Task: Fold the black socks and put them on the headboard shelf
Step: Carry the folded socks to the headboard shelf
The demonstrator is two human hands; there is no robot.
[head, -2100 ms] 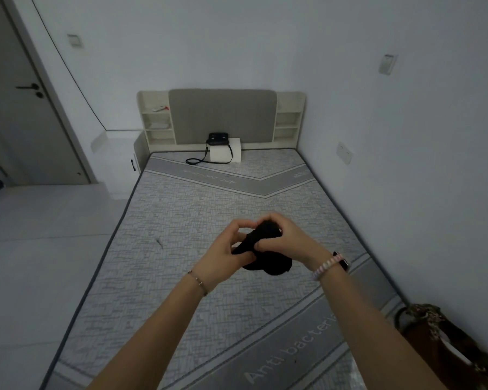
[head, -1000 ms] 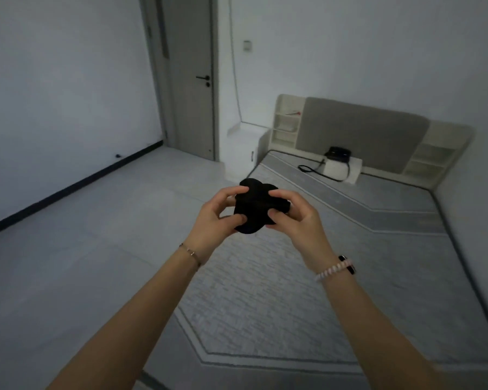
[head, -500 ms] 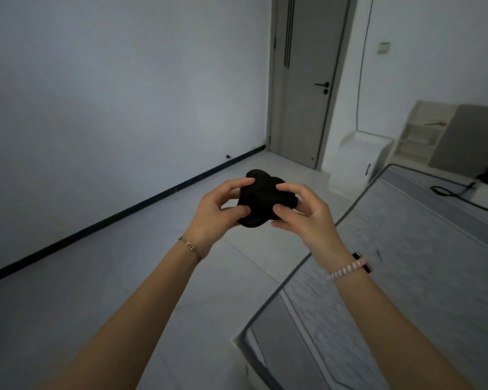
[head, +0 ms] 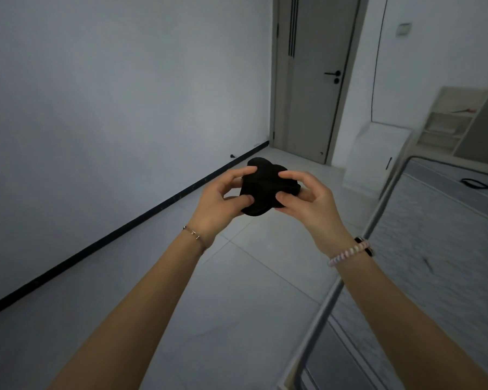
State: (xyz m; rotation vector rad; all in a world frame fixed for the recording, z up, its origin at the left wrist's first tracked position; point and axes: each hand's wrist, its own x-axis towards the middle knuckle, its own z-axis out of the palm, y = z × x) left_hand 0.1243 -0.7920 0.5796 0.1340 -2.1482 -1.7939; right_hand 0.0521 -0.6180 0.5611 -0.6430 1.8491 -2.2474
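Both hands, left hand [head: 220, 204] and right hand [head: 307, 204], pinch the black socks [head: 265, 190] between them, bundled into a compact wad (folding looks about finished). Right of the hands lies the bed [head: 434, 249]; the headboard shelf [head: 445, 122], far beyond, awaits them.

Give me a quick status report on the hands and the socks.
Left hand and right hand both shut on black socks, bundled, held over the floor. Headboard shelf far right, not yet reached. Nothing in the way.
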